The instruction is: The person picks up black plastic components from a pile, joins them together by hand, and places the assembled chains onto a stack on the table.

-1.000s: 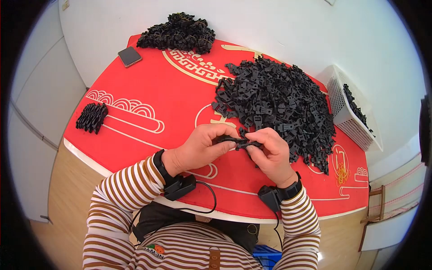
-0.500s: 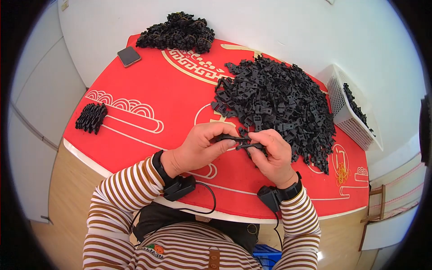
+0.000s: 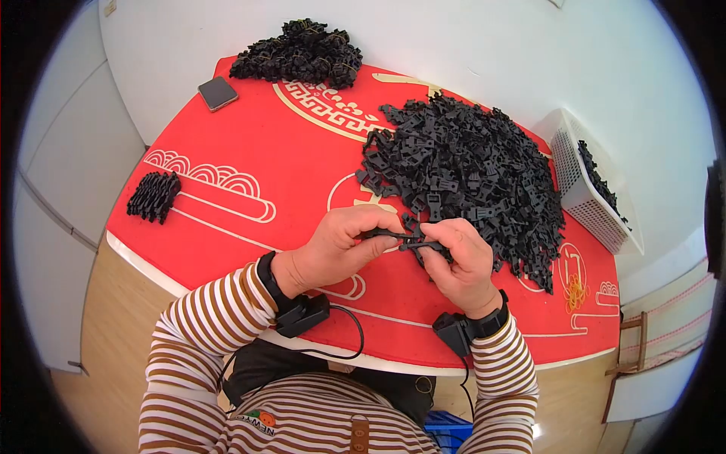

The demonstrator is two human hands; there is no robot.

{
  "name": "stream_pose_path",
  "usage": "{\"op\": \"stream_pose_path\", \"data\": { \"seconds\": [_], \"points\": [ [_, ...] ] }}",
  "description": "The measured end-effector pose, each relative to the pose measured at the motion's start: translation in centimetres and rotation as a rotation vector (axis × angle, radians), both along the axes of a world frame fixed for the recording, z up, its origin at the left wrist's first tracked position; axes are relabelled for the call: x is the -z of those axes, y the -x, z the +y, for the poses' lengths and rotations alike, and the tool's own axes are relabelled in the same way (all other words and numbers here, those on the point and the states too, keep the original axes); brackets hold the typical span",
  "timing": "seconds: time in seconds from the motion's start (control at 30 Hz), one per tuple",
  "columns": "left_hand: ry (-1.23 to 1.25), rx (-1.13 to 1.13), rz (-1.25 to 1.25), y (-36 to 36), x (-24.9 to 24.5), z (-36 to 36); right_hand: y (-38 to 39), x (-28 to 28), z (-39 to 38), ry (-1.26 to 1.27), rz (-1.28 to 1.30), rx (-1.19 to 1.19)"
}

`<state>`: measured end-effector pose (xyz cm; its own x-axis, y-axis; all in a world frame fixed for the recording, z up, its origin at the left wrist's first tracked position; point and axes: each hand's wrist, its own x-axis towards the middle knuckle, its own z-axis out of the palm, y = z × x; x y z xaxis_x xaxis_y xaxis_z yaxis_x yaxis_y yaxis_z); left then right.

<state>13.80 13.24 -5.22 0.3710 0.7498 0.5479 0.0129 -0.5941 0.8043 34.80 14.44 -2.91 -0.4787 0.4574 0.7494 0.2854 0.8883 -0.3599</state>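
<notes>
Spreading over most of the red-clothed bench, a large heap of black plastic clips lies just beyond the hands, with a smaller pile at the far edge and a white basket off to the right. At the heap's near edge the left hand and right hand meet, each grip pinched tight on one end of the black clip pieces between them. The step looks like mating two parts; the next move likely calls for end-to-end alignment and a firm fingertip squeeze.
</notes>
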Motion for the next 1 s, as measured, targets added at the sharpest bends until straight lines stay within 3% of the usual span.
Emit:
{"op": "stream_pose_path", "data": {
  "seconds": [0.07, 0.27, 0.37, 0.67, 0.77, 0.83, 0.9, 1.0],
  "points": [
    [-0.094, -0.015, 0.013, -0.1, 0.1, 0.2, 0.0, 0.1, 0.0, 0.0, -0.007, 0.004],
    [0.058, -0.012, 0.032, 0.0, 0.3, -0.2, 0.1, 0.2, 0.1, 0.042, -0.012, 0.011],
    [0.022, -0.007, 0.021, -0.2, 0.3, 0.0, 0.3, 0.7, 0.3, 0.139, 0.008, 0.028],
    [0.369, 0.044, 0.03, 0.0, 1.5, 1.3, 0.8, 3.0, 1.7, 0.362, 0.061, 0.067],
    [0.342, 0.015, -0.029, -0.7, 2.1, 1.2, 0.2, 2.4, 1.2, 0.296, 0.036, 0.085],
    [0.186, 0.025, 0.077, -0.3, 2.0, 0.7, 0.6, 2.3, 1.1, 0.185, 0.036, 0.026],
    [0.138, -0.018, 0.112, 0.5, 0.2, -1.3, 0.7, 3.2, 1.1, 0.29, 0.08, -0.031],
    [-0.059, -0.436, 0.191, 4.0, 0.6, -2.3, 0.7, 1.9, 0.0, 0.293, 0.097, -0.013]
  ]
}}
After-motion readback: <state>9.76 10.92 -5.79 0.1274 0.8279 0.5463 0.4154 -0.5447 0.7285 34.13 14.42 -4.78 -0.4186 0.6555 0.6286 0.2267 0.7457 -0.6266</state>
